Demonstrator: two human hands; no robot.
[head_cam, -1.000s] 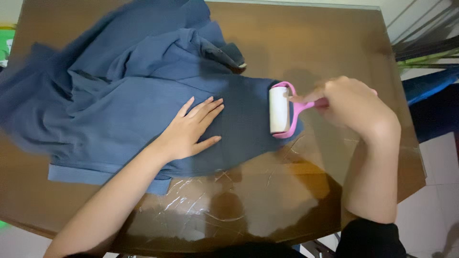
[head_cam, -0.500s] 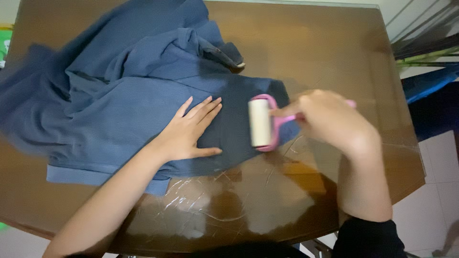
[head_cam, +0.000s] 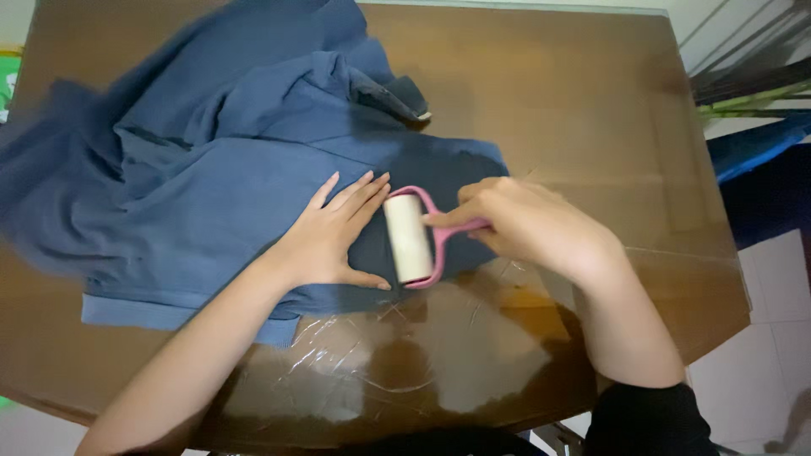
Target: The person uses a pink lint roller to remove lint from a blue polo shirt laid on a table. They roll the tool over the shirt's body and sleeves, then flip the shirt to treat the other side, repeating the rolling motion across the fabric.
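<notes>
Blue garment (head_cam: pixel 211 143): left part cut off by frame edge, slightly blurred; portion hidden under left hand (head_cam: pixel 334 232)
Lint roller (head_cam: pixel 410 239): pink handle mostly hidden inside right hand (head_cam: pixel 515 221)
Table (head_cam: pixel 549 84): near edge cut off at bottom

Pink lint roller (head_cam: pixel 409 239), white roll, lying flat on blue garment (head_cam: pixel 211 169) at its near-right part; garment rumpled, spread over table's left half.
</notes>
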